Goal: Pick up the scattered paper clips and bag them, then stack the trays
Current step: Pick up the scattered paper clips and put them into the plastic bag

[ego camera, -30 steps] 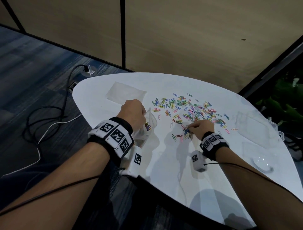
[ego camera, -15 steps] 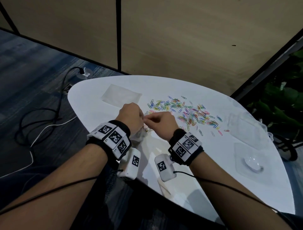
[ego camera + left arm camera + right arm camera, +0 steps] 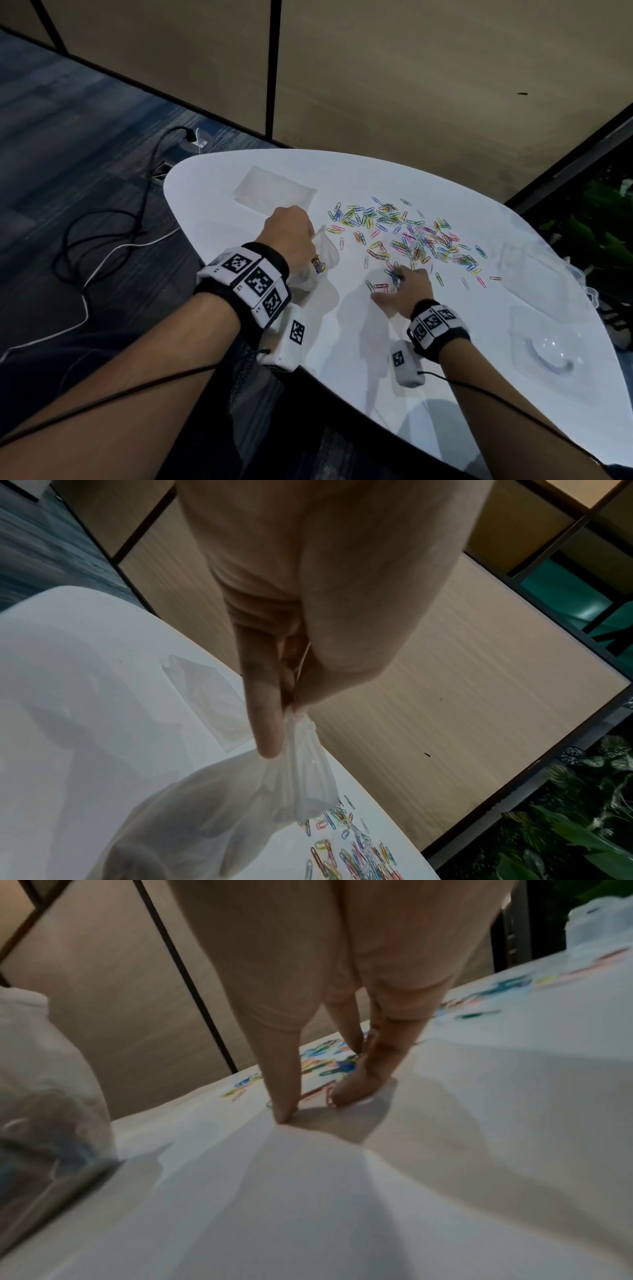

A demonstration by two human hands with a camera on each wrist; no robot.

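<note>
Paper clips (image 3: 404,233): right hand (image 3: 406,291) fingers splayed, tips down.

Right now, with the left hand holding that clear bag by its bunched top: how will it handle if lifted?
Likely floppy: the clear bag sags and creases below the left hand. Probably light, with only a few clips inside. They'd likely slide to the lowest point.

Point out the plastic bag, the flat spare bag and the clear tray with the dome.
plastic bag (image 3: 323,248), head view, upper bulge beside the left hand.
flat spare bag (image 3: 272,190), head view, its middle.
clear tray (image 3: 534,329), head view, flat rim left of the dome.
</note>
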